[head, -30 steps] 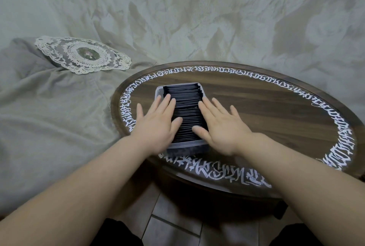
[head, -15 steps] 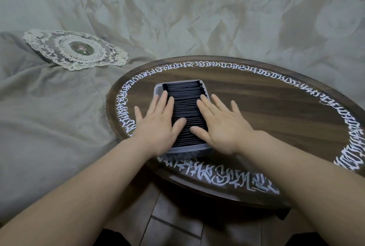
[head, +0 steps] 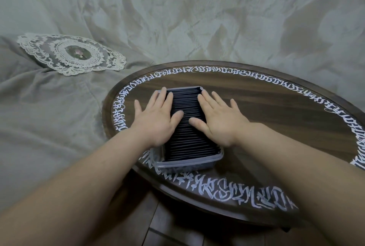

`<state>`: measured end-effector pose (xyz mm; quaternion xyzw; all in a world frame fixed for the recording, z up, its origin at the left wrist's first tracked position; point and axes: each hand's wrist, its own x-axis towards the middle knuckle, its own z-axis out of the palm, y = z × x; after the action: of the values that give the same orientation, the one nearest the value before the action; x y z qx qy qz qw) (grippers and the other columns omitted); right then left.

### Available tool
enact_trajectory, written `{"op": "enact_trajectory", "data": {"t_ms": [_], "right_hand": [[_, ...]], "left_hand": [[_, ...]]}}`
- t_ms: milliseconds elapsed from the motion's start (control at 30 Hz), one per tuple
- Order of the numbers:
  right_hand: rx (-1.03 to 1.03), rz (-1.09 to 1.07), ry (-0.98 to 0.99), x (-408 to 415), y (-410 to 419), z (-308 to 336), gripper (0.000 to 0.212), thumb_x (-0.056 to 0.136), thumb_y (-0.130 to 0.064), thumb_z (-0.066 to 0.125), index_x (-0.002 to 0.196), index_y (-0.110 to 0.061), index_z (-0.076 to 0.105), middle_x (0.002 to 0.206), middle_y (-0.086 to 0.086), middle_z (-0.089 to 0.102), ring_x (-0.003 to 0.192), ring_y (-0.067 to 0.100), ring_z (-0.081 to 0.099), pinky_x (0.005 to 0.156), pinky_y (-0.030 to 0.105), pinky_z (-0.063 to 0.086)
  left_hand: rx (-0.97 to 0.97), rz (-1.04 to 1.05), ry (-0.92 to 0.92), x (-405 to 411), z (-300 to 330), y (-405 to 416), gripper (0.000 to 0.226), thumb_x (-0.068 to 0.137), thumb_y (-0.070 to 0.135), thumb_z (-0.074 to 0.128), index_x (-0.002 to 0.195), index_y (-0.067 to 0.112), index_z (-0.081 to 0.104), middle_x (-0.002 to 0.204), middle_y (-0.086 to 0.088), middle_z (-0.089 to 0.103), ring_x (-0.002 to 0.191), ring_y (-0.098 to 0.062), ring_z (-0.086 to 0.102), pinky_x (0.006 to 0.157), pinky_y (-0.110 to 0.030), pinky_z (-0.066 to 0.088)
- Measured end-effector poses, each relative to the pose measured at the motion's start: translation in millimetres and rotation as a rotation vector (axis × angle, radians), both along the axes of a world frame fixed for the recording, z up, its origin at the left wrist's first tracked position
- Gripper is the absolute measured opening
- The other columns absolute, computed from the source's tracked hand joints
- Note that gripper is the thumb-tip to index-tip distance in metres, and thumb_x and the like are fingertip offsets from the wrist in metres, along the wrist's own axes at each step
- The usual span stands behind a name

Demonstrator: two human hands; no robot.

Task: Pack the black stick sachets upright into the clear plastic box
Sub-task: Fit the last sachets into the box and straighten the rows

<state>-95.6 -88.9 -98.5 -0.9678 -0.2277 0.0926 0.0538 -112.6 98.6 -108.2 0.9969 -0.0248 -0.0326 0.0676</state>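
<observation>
Black stick sachets (head: 187, 125) stand on edge in one tight row that fills the clear rectangular plastic box (head: 187, 161), which sits at the near left of the round dark wooden worktop (head: 276, 119) with its white lettered border. The left hand (head: 156, 119) and the right hand (head: 219, 119) lie flat and spread, fingers straight, pressing on the left and right sides of the row and holding nothing. From here uneven pressure could tip or bow the sachets so some spring out above the rim. A hard push could also slide the box toward the near edge. Whether the far end is fully seated seems likely, though the view there is poor.
</observation>
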Motion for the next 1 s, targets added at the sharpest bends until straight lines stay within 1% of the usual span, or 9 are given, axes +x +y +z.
{"op": "enact_trajectory", "data": {"t_ms": [267, 367, 433, 500, 567, 667, 800, 900, 1000], "right_hand": [[0.112, -0.014, 0.06, 38.2, 7.9, -7.3, 0.065, 0.098, -0.054, 0.023, 0.153, -0.023, 0.004, 0.16, -0.006, -0.006, 0.147, 0.017, -0.002, 0.116, 0.055, 0.009], [0.335, -0.024, -0.07, 27.0, -18.7, -8.3, 0.055, 0.099, -0.028, 0.036, 0.151, -0.025, 0.019, 0.159, -0.004, 0.013, 0.144, 0.015, 0.019, 0.115, 0.035, 0.023], [0.271, -0.02, -0.153, 13.4, -38.3, -8.9, 0.06, 0.093, -0.014, 0.044, 0.149, -0.028, 0.025, 0.155, -0.003, 0.027, 0.134, 0.019, 0.039, 0.103, 0.029, 0.034], [0.162, 0.041, -0.186, -2.2, -45.7, -11.5, 0.062, 0.09, -0.013, 0.05, 0.147, -0.029, 0.029, 0.146, -0.003, 0.04, 0.119, 0.021, 0.052, 0.093, 0.031, 0.042], [0.114, 0.122, -0.215, -12.2, -42.8, -13.8, 0.054, 0.092, -0.02, 0.054, 0.143, -0.025, 0.038, 0.135, -0.001, 0.048, 0.112, 0.021, 0.055, 0.088, 0.031, 0.046], [0.09, 0.154, -0.263, -18.7, -38.2, -14.0, 0.046, 0.092, -0.028, 0.056, 0.138, -0.023, 0.048, 0.131, -0.001, 0.051, 0.112, 0.02, 0.053, 0.089, 0.033, 0.048], [0.052, 0.121, -0.378, -28.9, -36.2, -11.4, 0.039, 0.089, -0.037, 0.061, 0.127, -0.027, 0.059, 0.13, -0.003, 0.056, 0.111, 0.022, 0.052, 0.087, 0.034, 0.048], [-0.007, 0.084, -0.423, -42.0, -16.8, -7.5, 0.036, 0.087, -0.046, 0.058, 0.113, -0.022, 0.064, 0.119, -0.002, 0.058, 0.106, 0.022, 0.052, 0.081, 0.035, 0.047], [0.108, -0.038, -0.372, -54.0, 13.6, -8.3, 0.038, 0.087, -0.049, 0.058, 0.107, -0.016, 0.055, 0.109, 0.001, 0.049, 0.098, 0.022, 0.055, 0.068, 0.033, 0.046]], "left_hand": [[-0.085, 0.041, 0.035, 25.3, -5.4, 7.4, 0.066, 0.099, 0.054, 0.021, 0.154, 0.022, 0.003, 0.162, 0.005, -0.006, 0.148, -0.016, -0.009, 0.115, -0.058, 0.001], [-0.198, 0.116, -0.093, 10.2, -5.5, 17.9, 0.065, 0.1, 0.046, 0.027, 0.154, 0.016, 0.006, 0.162, -0.003, -0.003, 0.149, -0.019, -0.003, 0.119, -0.048, 0.006], [-0.215, 0.176, -0.145, -0.6, -2.2, 24.3, 0.057, 0.1, 0.036, 0.033, 0.149, 0.009, 0.024, 0.158, -0.012, 0.02, 0.146, -0.025, 0.016, 0.118, -0.039, 0.017], [-0.185, 0.189, -0.115, -13.2, 1.9, 24.1, 0.04, 0.097, 0.029, 0.036, 0.131, 0.01, 0.049, 0.138, -0.016, 0.049, 0.13, -0.032, 0.044, 0.104, -0.038, 0.037], [-0.163, 0.184, -0.069, -24.5, 8.5, 19.4, 0.033, 0.097, 0.026, 0.037, 0.119, 0.01, 0.055, 0.126, -0.015, 0.055, 0.116, -0.033, 0.053, 0.094, -0.038, 0.043], [-0.19, 0.17, -0.045, -33.3, 13.6, 18.4, 0.022, 0.096, 0.026, 0.039, 0.106, 0.012, 0.054, 0.125, -0.014, 0.053, 0.112, -0.03, 0.052, 0.091, -0.035, 0.042], [-0.204, 0.163, -0.04, -48.4, 17.1, 18.9, 0.055, 0.097, 0.033, 0.043, 0.147, 0.01, 0.033, 0.155, -0.008, 0.028, 0.139, -0.022, 0.032, 0.111, -0.033, 0.028], [-0.195, 0.195, -0.067, -58.8, 19.3, 17.2, 0.065, 0.098, 0.037, 0.043, 0.152, 0.01, 0.021, 0.16, -0.006, 0.012, 0.145, -0.02, 0.02, 0.115, -0.031, 0.02], [-0.208, 0.176, -0.112, -69.2, 21.2, 11.6, 0.069, 0.096, 0.043, 0.046, 0.151, 0.012, 0.02, 0.161, -0.003, 0.01, 0.146, -0.019, 0.016, 0.114, -0.031, 0.02]]}}
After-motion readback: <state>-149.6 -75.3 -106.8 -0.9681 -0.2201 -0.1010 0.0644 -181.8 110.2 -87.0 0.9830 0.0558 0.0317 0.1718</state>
